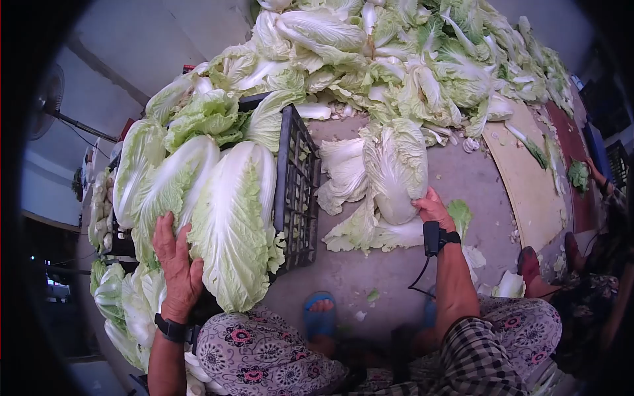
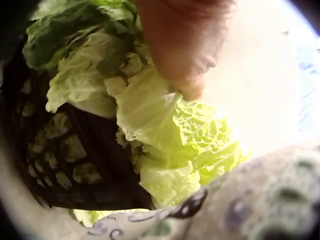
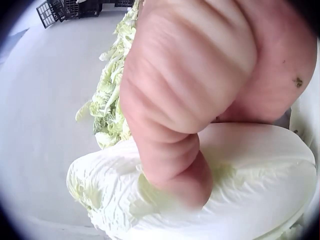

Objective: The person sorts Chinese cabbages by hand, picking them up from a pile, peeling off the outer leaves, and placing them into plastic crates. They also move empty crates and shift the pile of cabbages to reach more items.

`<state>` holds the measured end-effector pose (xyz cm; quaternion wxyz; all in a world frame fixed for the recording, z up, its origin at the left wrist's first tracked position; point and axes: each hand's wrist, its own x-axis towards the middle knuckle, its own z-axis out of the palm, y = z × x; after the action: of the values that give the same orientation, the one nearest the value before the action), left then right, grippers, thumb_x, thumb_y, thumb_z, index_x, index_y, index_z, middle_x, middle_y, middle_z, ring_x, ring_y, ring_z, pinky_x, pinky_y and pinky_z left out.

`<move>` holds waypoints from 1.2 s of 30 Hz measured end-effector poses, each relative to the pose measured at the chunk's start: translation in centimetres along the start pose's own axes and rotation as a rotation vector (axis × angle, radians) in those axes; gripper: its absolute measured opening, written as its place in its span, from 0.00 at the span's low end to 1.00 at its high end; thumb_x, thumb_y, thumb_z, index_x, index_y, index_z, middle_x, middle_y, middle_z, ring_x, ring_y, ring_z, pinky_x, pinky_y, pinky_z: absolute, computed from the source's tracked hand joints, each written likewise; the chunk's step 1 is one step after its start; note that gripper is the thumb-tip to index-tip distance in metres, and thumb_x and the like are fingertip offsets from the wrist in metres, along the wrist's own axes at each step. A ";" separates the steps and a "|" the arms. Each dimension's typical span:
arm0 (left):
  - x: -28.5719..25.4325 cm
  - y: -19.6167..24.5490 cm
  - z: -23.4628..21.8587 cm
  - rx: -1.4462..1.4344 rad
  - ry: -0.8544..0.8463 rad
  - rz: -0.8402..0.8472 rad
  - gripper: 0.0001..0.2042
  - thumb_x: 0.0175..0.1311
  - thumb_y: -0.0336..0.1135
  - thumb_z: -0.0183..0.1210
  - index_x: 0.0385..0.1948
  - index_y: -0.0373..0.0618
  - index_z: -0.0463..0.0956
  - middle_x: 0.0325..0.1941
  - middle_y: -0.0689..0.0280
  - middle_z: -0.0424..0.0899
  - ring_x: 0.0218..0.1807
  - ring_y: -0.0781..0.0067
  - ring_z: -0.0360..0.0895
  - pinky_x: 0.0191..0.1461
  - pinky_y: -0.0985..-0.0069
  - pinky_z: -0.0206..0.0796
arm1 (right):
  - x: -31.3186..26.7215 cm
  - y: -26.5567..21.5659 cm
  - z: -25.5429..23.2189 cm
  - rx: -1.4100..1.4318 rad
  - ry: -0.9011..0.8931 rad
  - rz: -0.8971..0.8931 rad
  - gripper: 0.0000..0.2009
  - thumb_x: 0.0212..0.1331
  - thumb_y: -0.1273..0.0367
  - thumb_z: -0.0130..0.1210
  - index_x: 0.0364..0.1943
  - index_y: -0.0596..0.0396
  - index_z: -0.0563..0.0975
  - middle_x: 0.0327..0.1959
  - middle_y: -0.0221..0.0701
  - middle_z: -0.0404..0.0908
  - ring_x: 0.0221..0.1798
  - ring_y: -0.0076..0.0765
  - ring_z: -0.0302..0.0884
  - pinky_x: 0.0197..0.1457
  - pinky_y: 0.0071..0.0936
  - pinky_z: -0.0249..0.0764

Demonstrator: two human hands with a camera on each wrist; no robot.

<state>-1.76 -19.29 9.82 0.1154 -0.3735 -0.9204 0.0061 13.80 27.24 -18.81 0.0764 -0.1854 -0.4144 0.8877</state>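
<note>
Head view: my left hand rests with spread fingers against big Chinese cabbages piled in a black plastic crate. The left wrist view shows the thumb touching pale leaf edges. My right hand grips a Chinese cabbage at its white base end, over loose outer leaves on the floor. From the right wrist, the thumb presses on that cabbage's white side; the other fingers are mostly hidden behind the hand.
A large heap of cabbage leaves covers the far floor. A tan board lies at right, near another person's hand and feet. Blue sandals stand below me. A fan is at far left.
</note>
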 end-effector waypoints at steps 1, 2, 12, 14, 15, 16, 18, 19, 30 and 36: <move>0.4 0.2 -0.7 0.025 -0.019 0.010 0.28 0.63 0.56 0.41 0.55 0.43 0.66 0.68 0.51 0.55 0.70 0.48 0.47 0.71 0.54 0.35 | -0.2 0.1 -0.2 0.016 -0.014 0.000 0.28 0.43 0.82 0.55 0.55 0.57 0.67 0.49 0.30 0.76 0.51 0.29 0.73 0.56 0.26 0.66; 0.8 0.4 -1.6 0.048 -0.039 0.021 0.28 0.63 0.57 0.41 0.53 0.43 0.67 0.67 0.52 0.57 0.70 0.49 0.48 0.70 0.54 0.35 | -0.4 0.4 -0.4 0.031 -0.026 0.000 0.28 0.43 0.82 0.55 0.55 0.57 0.68 0.49 0.30 0.76 0.51 0.29 0.73 0.56 0.26 0.66; 9.7 11.1 -9.4 -0.510 -0.314 0.367 0.34 0.46 0.35 0.68 0.59 0.50 0.62 0.64 0.55 0.62 0.62 0.47 0.65 0.60 0.63 0.62 | -2.8 -7.5 6.9 0.032 -0.198 -0.195 0.24 0.48 0.75 0.55 0.55 0.56 0.68 0.51 0.31 0.76 0.52 0.34 0.73 0.59 0.32 0.65; 11.0 14.3 -10.7 -0.644 -0.443 0.478 0.38 0.44 0.30 0.68 0.61 0.54 0.58 0.68 0.54 0.54 0.62 0.45 0.64 0.59 0.62 0.64 | -3.3 -8.1 8.6 0.036 -0.239 -0.203 0.24 0.49 0.74 0.55 0.55 0.56 0.68 0.51 0.31 0.76 0.52 0.35 0.73 0.59 0.32 0.65; 11.4 15.7 -10.9 -0.685 -0.474 0.518 0.36 0.44 0.30 0.68 0.60 0.53 0.60 0.69 0.53 0.52 0.62 0.44 0.63 0.59 0.62 0.64 | -3.5 -8.3 9.3 0.041 -0.259 -0.203 0.24 0.49 0.74 0.54 0.55 0.56 0.68 0.51 0.31 0.76 0.52 0.35 0.73 0.59 0.32 0.65; 11.7 16.8 -11.1 -0.724 -0.507 0.558 0.34 0.44 0.30 0.67 0.58 0.53 0.62 0.69 0.51 0.50 0.63 0.43 0.62 0.60 0.62 0.64 | -3.6 -8.5 9.9 0.051 -0.270 -0.204 0.24 0.49 0.74 0.54 0.55 0.56 0.68 0.51 0.31 0.76 0.52 0.35 0.73 0.59 0.33 0.65; 11.5 17.8 -11.1 -0.767 -0.536 0.633 0.30 0.45 0.30 0.67 0.54 0.52 0.66 0.69 0.49 0.47 0.64 0.42 0.61 0.60 0.62 0.63 | -4.1 -8.6 10.8 0.071 -0.294 -0.204 0.24 0.49 0.74 0.54 0.55 0.56 0.68 0.51 0.31 0.76 0.53 0.35 0.73 0.59 0.33 0.65; 11.3 18.0 -10.7 -0.770 -0.529 0.668 0.27 0.46 0.30 0.66 0.52 0.50 0.67 0.69 0.48 0.47 0.64 0.42 0.60 0.61 0.61 0.63 | -4.3 -8.7 11.2 0.083 -0.301 -0.208 0.24 0.49 0.73 0.54 0.55 0.56 0.68 0.51 0.31 0.76 0.53 0.35 0.73 0.59 0.33 0.65; 8.6 17.6 -11.6 -0.430 -0.568 0.830 0.20 0.46 0.35 0.64 0.43 0.46 0.71 0.56 0.57 0.67 0.47 0.55 0.72 0.49 0.64 0.67 | -3.8 -9.0 11.9 0.281 -0.220 -0.260 0.23 0.50 0.72 0.54 0.55 0.56 0.68 0.51 0.32 0.75 0.53 0.37 0.72 0.60 0.35 0.64; 7.5 17.8 -11.6 -0.623 -0.424 0.908 0.21 0.47 0.36 0.62 0.46 0.46 0.70 0.61 0.53 0.62 0.52 0.54 0.71 0.51 0.62 0.65 | -5.9 -8.0 10.0 0.428 -0.132 -0.252 0.23 0.51 0.71 0.54 0.55 0.56 0.68 0.51 0.32 0.75 0.53 0.38 0.72 0.60 0.37 0.64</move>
<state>7.81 -2.15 20.90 -0.2002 -0.7372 -0.6297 -0.1413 15.12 23.63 -5.20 0.1966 -0.0538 -0.2408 0.9489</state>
